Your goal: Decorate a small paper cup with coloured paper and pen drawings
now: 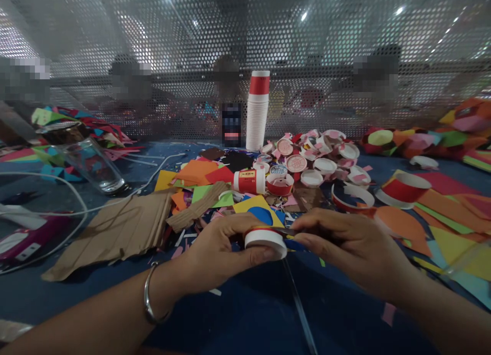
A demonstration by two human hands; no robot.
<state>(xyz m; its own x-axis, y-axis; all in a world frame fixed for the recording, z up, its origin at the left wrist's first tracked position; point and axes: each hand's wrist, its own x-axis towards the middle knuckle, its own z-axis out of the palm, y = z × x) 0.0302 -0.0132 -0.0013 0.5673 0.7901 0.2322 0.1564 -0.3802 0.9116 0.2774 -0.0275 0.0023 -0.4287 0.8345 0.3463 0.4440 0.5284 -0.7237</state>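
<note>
My left hand is closed round a cut-off white and red paper cup base, thumb pressed on its lower rim. My right hand meets it from the right, fingers curled on a dark tool with a blue part, probably scissors, whose tip touches the cup piece. Both hands hover just above the blue table. A silver bangle circles my left wrist.
Behind the hands lie coloured paper scraps, a heap of cut cup rings and bases, a tall stack of paper cups, brown cardboard, a tipped glass and white cables. A perforated metal screen backs the table.
</note>
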